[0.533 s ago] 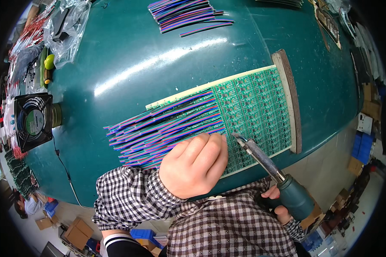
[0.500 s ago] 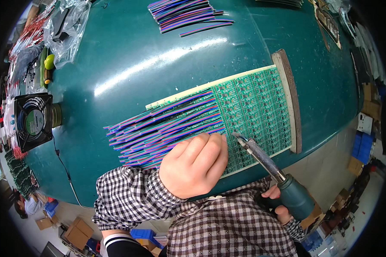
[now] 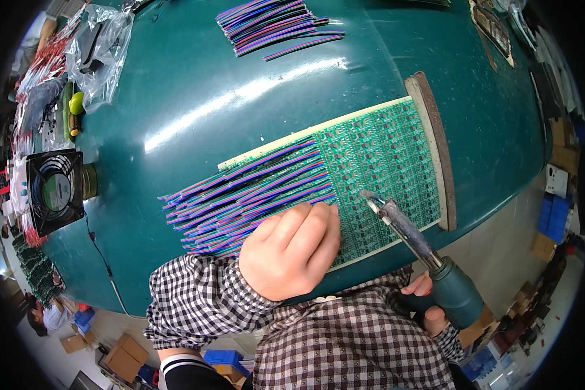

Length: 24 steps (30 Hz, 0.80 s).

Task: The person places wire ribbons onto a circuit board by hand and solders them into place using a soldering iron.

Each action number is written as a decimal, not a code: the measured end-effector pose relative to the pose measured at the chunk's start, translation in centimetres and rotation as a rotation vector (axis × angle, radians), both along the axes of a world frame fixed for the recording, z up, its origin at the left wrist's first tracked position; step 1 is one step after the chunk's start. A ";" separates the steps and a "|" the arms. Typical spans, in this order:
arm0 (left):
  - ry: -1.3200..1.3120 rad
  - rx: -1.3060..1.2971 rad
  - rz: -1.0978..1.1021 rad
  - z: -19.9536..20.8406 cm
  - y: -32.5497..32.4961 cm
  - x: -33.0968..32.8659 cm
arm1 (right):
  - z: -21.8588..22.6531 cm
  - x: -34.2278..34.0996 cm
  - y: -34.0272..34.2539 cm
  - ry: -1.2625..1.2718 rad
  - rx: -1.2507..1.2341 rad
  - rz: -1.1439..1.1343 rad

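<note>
A panel of green circuit boards [image 3: 387, 153] lies on the green table, with rows of thin multicoloured wires [image 3: 247, 188] fanning left from its middle. My left hand [image 3: 291, 250] rests over the lower wires, fingers curled and fingertips pressed together at the edge of the wired rows. Whatever those fingertips pinch is hidden beneath them. Gripped by its dark green handle, a soldering iron [image 3: 409, 233] is in my right hand [image 3: 428, 302], partly hidden behind the handle. Its tip points up-left over the bare rows, a little right of my left fingertips; contact cannot be told.
A brown bar [image 3: 432, 146] borders the panel's right end. Beyond the panel lies a bundle of similar wires [image 3: 266, 26]. At the table's left stand a black fan [image 3: 55, 192] with a cable, and clear plastic bags [image 3: 104, 62]. Boxes [image 3: 125, 357] sit on the floor.
The soldering iron has drawn to the right, its tip now farther from my left fingertips. My left hand keeps its closed pose over the wires. The whole view has shifted slightly.
</note>
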<state>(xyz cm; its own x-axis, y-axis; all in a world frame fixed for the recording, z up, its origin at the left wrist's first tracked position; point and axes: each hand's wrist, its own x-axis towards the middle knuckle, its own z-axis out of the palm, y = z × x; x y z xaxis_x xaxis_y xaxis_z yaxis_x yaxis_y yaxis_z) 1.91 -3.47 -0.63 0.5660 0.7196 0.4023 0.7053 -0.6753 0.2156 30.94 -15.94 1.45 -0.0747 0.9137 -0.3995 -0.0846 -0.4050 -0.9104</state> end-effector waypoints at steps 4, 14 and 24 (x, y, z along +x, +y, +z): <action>0.000 -0.023 0.004 0.3 0.0 0.1 | -0.5 -0.1 0.3 0.058 0.061 -0.050; -0.022 -0.045 0.006 0.7 0.2 0.3 | -0.2 -0.2 0.6 0.057 0.016 -0.082; -0.027 -0.039 0.010 0.7 0.2 0.4 | -0.8 -0.5 0.7 0.090 0.130 -0.110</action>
<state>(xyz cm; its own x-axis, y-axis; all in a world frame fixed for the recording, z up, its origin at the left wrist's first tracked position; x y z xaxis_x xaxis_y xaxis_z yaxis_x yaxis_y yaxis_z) 2.27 -3.27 0.04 0.5479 0.7410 0.3882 0.7060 -0.6585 0.2607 30.47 -15.24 0.65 -0.0020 0.9618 -0.2736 -0.2053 -0.2682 -0.9412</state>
